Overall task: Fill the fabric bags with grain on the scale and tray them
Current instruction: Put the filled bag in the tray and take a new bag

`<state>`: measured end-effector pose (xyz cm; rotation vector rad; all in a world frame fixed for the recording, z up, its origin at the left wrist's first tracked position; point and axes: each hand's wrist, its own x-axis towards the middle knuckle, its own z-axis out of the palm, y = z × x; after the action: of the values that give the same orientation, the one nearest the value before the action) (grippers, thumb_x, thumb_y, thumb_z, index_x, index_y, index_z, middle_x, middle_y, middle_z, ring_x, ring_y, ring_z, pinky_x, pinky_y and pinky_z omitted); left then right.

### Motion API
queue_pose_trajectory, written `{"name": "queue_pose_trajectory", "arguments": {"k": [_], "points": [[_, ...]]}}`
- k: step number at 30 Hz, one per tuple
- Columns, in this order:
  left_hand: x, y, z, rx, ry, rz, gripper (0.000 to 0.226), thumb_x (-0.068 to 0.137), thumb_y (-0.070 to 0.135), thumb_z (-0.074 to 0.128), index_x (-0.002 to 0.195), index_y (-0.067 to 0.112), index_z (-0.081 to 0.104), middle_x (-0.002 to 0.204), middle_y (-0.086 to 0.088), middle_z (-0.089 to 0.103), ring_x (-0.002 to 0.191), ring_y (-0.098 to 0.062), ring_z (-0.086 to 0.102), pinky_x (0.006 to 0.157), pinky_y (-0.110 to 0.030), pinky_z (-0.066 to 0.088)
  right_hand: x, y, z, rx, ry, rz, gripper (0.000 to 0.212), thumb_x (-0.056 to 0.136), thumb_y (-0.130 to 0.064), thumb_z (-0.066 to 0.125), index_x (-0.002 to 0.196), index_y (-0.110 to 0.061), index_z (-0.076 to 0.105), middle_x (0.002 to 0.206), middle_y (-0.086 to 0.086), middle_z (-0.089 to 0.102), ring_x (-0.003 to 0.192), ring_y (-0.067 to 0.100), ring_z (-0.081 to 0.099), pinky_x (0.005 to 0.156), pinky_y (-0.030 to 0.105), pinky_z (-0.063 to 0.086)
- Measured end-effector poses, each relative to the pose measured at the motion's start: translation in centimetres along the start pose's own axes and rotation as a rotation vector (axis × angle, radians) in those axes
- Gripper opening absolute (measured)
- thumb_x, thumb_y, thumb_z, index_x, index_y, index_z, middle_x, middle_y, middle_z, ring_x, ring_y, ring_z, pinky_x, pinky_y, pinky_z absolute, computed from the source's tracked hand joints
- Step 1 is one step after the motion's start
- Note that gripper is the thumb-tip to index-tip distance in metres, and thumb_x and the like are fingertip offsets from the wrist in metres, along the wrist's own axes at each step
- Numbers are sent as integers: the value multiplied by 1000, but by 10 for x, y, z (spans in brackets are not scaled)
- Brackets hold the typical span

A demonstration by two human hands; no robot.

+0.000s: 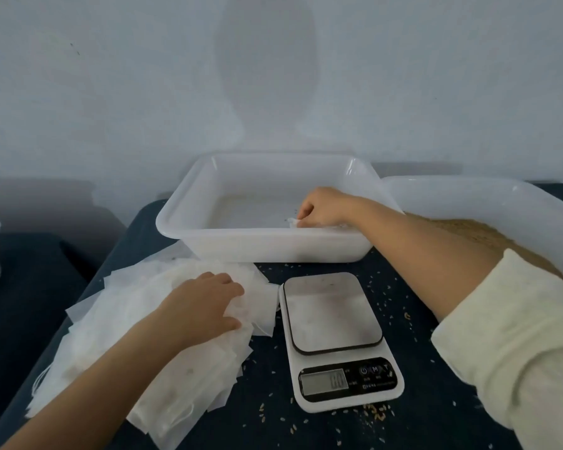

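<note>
A plain pale wall [111, 92] filled the upper half of the view, bluish-white and unadorned, with a few small dark specks high on its left side. A soft, rounded shadow [267, 60] fell across the middle of it, broad at the top and narrowing lower down. The light was even and dim, without hard edges. Below the wall stood a desk [267, 401] covered in dark blue cloth, running away toward the wall. To its left, set apart by a dark gap, lay another dark blue surface [23, 287] at about the same height.
</note>
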<state>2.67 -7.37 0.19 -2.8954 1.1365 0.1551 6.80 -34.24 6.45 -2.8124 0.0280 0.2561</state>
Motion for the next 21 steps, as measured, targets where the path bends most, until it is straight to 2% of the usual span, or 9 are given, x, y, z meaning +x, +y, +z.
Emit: {"name": "queue_pose_trajectory", "arguments": {"k": [2,4,9,12,15,18,21], "points": [[4,1,5,34,25,2,54,86,50,52,135,33,38,133,11,43,119,-12,40,97,-29,37,-4,-2,-5,-17,-71,5,27,91,-28,62,114,-18,70,119,-6,66,103,12,59,83,22,40],[10,4,7,51,48,0,59,84,56,50,137,33,36,136,11,41,121,-14,38,97,-31,35,-7,-4,-6,-51,-65,12,28,92,-25,60,119,-19,68,124,-5,64,108,14,58,82,21,39],[17,27,13,107,-37,131,65,72,69,51,123,30,49,125,9,46,116,-16,39,97,-34,32,-12,-2,-5,-139,-1,61,29,92,-18,59,120,-17,66,120,3,65,106,22,59,85,27,46],[15,36,17,141,-6,164,54,80,60,50,121,25,51,123,5,47,113,-18,43,97,-34,33,-15,1,-4,-169,19,89,26,93,-16,55,116,-14,67,113,5,66,101,24,59,85,31,48],[11,35,17,194,48,185,34,90,42,45,116,22,54,122,3,49,109,-19,46,92,-32,36,-17,2,-5,-145,25,99,23,91,-23,56,107,-11,68,103,7,64,94,25,58,77,32,45],[9,32,18,204,99,212,27,95,30,38,110,22,59,116,4,53,103,-17,50,89,-29,39,-21,-3,-10,-13,120,70,41,88,-27,64,127,-15,59,131,5,56,118,23,53,97,32,43],[6,30,15,87,161,185,26,95,27,38,101,20,63,106,7,58,96,-14,54,89,-27,39,-28,-18,-14,56,267,-41,42,89,-24,62,130,-17,56,137,6,51,123,21,50,98,27,38]]}}
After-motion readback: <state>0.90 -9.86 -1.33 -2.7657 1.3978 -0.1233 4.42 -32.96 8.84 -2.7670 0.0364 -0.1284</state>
